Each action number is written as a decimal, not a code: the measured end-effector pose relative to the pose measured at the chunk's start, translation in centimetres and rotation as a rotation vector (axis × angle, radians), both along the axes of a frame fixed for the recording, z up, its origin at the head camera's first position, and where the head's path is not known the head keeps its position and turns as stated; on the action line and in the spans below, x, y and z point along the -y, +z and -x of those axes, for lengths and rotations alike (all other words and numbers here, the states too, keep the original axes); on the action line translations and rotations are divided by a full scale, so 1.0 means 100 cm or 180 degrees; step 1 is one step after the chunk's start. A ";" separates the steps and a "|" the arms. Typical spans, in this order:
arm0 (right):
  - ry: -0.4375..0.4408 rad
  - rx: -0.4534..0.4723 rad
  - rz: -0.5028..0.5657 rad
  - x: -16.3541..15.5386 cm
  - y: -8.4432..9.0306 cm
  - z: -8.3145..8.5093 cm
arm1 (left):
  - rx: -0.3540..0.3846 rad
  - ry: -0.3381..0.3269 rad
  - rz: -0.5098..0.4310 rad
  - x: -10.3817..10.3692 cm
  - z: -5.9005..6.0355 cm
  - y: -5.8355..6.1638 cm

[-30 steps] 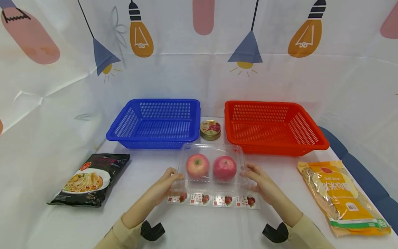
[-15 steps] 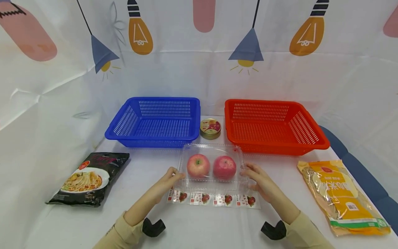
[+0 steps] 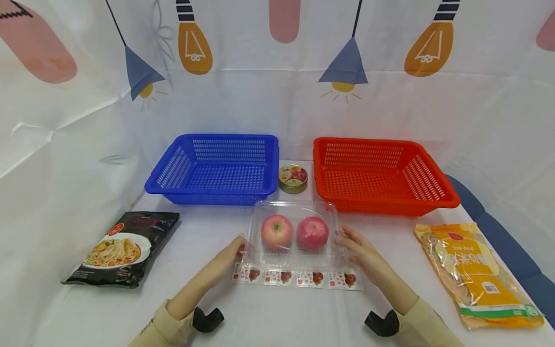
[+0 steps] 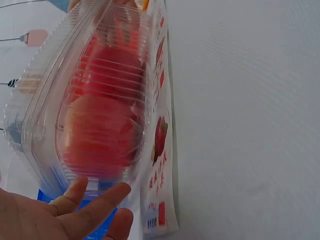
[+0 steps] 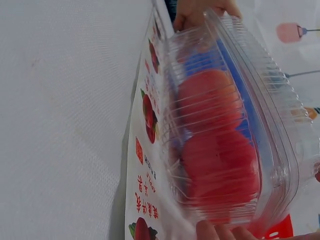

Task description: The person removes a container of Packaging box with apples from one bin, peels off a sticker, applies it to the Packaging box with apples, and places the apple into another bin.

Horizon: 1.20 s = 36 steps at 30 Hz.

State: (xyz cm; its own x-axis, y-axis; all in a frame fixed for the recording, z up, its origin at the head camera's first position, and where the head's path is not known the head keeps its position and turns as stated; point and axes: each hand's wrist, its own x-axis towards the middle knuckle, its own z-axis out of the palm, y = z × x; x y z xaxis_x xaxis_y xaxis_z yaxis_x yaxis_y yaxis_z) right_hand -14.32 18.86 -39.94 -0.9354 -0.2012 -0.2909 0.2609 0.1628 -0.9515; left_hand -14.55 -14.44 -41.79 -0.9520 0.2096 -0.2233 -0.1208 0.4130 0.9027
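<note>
A clear ribbed plastic clamshell box point(image 3: 291, 234) holding two red apples point(image 3: 295, 232) is set near the middle of the white table point(image 3: 277, 318), toward its front edge, on a printed paper strip with fruit pictures point(image 3: 298, 278); it is touched at its left end by the straightened fingers of the left hand point(image 3: 229, 255) and at its right end by those of the right hand point(image 3: 362, 254), neither hand being curled round it. Behind it a small round gold tin point(image 3: 293, 179) is seen between a blue perforated plastic basket point(image 3: 173, 169) and a red perforated plastic basket point(image 3: 429, 185); a black noodle packet point(image 3: 121, 248) is laid by the left edge and a yellow food packet point(image 3: 474, 272) by the right edge.
</note>
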 end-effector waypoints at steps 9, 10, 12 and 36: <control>0.0018 -0.0553 -0.0543 0.006 0.005 -0.010 | -0.1167 -0.0271 0.1711 0.015 -0.011 -0.016; 0.0026 -0.0660 -0.0638 0.008 0.005 -0.010 | -0.1241 -0.0343 0.1842 0.014 -0.013 -0.016; 0.0047 -0.0921 -0.0906 0.011 0.005 -0.012 | -0.1365 -0.0483 0.2049 0.013 -0.016 -0.016; 0.1542 -0.4767 -0.1861 0.099 0.016 -0.051 | -0.1753 -0.0948 0.2190 0.005 -0.026 -0.012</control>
State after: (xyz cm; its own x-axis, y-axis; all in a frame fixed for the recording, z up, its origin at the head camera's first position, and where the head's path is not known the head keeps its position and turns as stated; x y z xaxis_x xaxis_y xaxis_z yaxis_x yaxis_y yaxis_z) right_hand -9.27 8.95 -38.32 -0.3265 -0.7280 0.6029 -0.9334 0.3487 -0.0845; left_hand -11.91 -14.95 -43.01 -0.8889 0.4514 0.0784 0.4489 0.8238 0.3461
